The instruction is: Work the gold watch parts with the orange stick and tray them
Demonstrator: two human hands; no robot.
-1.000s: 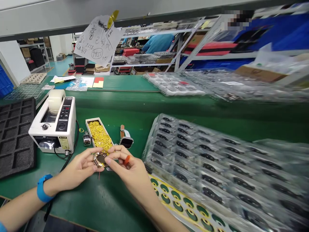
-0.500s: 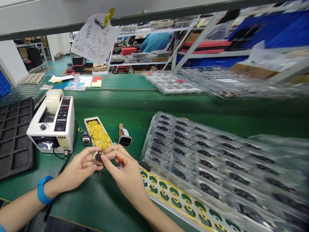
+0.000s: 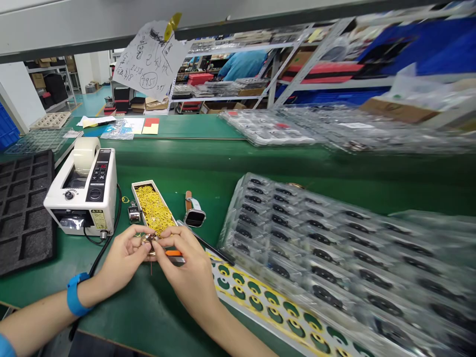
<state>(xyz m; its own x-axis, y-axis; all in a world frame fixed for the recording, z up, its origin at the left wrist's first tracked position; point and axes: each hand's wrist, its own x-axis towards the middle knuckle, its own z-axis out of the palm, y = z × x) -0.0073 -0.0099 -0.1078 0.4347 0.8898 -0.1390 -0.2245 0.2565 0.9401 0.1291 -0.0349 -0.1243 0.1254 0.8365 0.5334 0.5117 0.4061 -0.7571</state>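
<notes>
My left hand (image 3: 119,258) and my right hand (image 3: 190,272) meet over the bench, fingertips closed around a small round electronic watch part (image 3: 149,239). A thin reddish wire (image 3: 151,268) hangs below it. Fingers cover most of the part. An orange and grey item (image 3: 173,253) shows under the curled fingers of my right hand; I cannot tell whether it is held. Just beyond my fingertips stands a white box (image 3: 162,195) full of small yellow rings (image 3: 152,206). A smartwatch (image 3: 194,217) lies to the right of the box, a metal tally counter (image 3: 134,212) to its left.
A white tape dispenser (image 3: 84,188) stands at the left, with a black foam tray (image 3: 24,213) beside it. Clear blister trays (image 3: 297,238) holding black parts fill the right side. A sticker sheet (image 3: 273,300) lies partly under them. A handwritten paper (image 3: 150,62) hangs above.
My fingers have tilted the round part, so its dark face shows less. My left hand has shifted slightly right and up. More of the orange item shows beneath my right hand.
</notes>
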